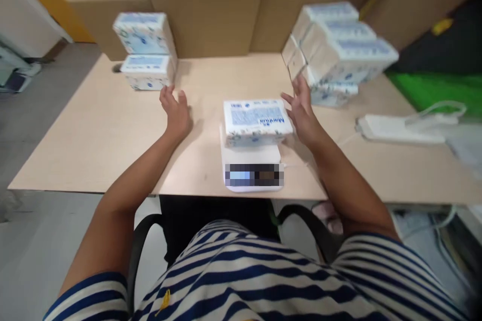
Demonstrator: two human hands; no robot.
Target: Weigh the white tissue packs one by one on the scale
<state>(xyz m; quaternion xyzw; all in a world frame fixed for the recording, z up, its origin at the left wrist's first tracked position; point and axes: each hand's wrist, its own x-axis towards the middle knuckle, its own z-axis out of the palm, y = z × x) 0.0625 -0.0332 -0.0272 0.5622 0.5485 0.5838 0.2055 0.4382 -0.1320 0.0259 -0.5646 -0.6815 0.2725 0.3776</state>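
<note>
A pack of tissues (256, 121) with blue print lies flat on a white kitchen scale (251, 154) near the table's front edge. The scale's display is blurred out. Just right of that pack is my right hand (303, 113), fingers apart and holding nothing. My left hand (176, 113) hovers over the table, open, in front of a stack of two tissue packs (145, 72); its fingertips look close to the lower pack, and I cannot tell whether they touch. Beyond my right hand stands a larger pile of tissue packs (339, 55), several of them, somewhat blurred.
Cardboard boxes (207, 10) line the back of the wooden table (94, 145). A white power strip (402, 128) with a cable lies on the right side. A chair armrest (141, 251) shows below the table edge, and a green surface (433, 90) is beyond the right side.
</note>
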